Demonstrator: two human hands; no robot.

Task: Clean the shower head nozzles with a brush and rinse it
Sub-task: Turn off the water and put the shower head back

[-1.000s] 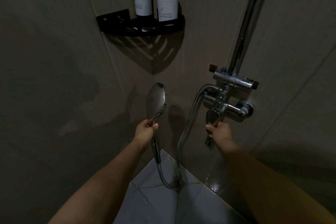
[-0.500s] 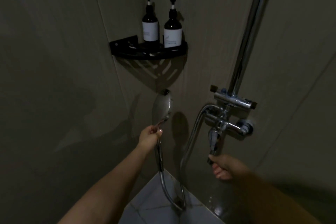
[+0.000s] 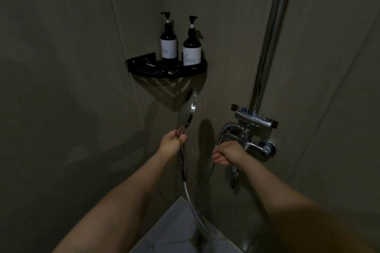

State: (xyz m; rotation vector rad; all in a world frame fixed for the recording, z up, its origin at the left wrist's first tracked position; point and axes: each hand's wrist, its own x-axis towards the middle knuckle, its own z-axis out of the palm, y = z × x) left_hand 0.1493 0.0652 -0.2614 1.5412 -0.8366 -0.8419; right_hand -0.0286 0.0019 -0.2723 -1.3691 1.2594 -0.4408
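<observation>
The chrome shower head (image 3: pixel 187 109) points up, its nozzle face turned right toward the wall. My left hand (image 3: pixel 172 142) grips its handle just below the head. The metal hose (image 3: pixel 190 201) hangs from the handle, loops down near the floor and rises to the mixer valve (image 3: pixel 249 145). My right hand (image 3: pixel 228 153) is in front of the mixer, above the hanging lever (image 3: pixel 234 178). Its fingers reach left beside the hose and no grip shows. No brush is in view.
A black corner shelf (image 3: pixel 166 69) above the shower head carries two dark pump bottles (image 3: pixel 169 42) (image 3: pixel 192 46). A chrome riser pipe (image 3: pixel 269 33) runs up from the mixer. Dark tiled walls close in on both sides; pale floor tiles (image 3: pixel 172 230) lie below.
My right hand left the lever's lower end and rose in front of the mixer body. The camera tilted up. My left hand keeps its hold on the shower head handle.
</observation>
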